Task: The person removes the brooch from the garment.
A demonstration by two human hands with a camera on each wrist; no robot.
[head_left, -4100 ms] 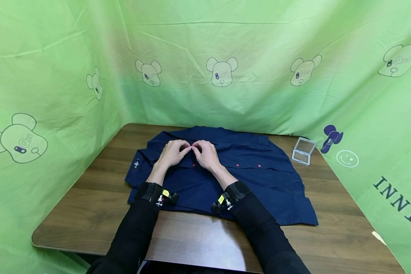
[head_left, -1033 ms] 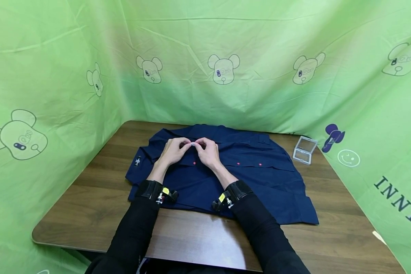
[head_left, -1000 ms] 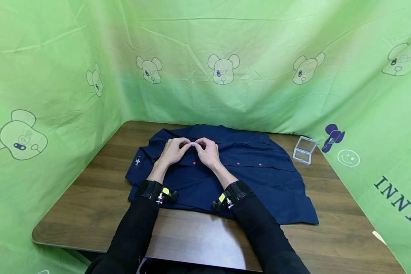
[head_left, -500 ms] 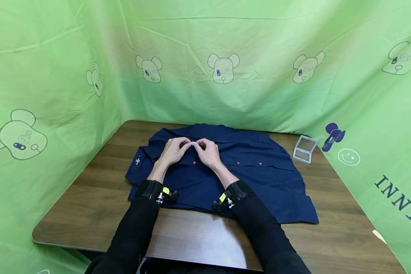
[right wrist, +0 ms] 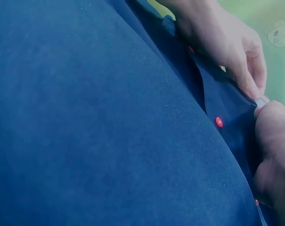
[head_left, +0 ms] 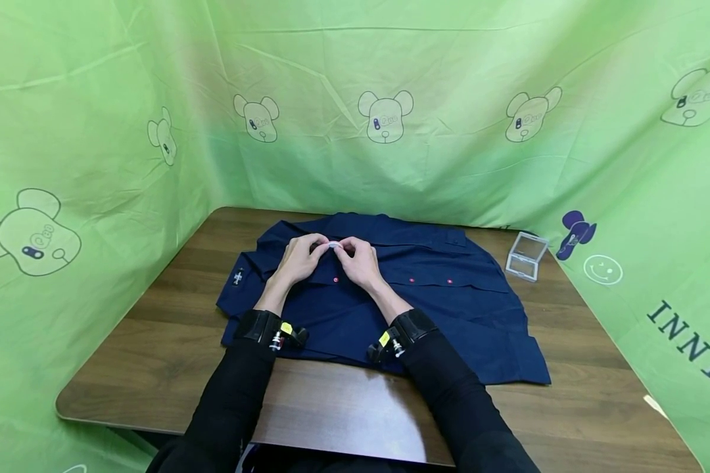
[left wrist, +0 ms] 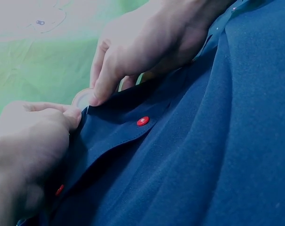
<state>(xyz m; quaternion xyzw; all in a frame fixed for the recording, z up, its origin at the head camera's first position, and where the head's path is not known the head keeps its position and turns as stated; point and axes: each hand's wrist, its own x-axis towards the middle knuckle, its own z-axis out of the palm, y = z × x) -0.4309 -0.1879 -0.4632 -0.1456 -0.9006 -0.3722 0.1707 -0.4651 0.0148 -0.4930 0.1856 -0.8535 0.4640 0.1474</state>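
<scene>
A dark blue shirt [head_left: 449, 328] lies spread on the table, with small red buttons [head_left: 411, 280] along its front. At the front strip's upper edge, my left hand [head_left: 298, 259] pinches a small round pale disc [head_left: 334, 244] between thumb and fingers. My right hand [head_left: 361, 264] pinches it from the other side, the fingertips of both hands close together. In the left wrist view the disc [left wrist: 82, 99] has a thin tan rim and stands against the cloth edge. Fingers cover part of it. How it meets the cloth cannot be made out.
An open clear plastic case [head_left: 526, 256] stands at the table's back right. A silvery cross-shaped mark [head_left: 238, 276] shows on the shirt's left part. Green printed curtain [head_left: 384, 59] encloses the back and sides of the wooden table [head_left: 154, 355].
More of the pale disc shows between the fingertips than about four seconds ago. Both hands have stayed in nearly the same place, with slight finger shifts.
</scene>
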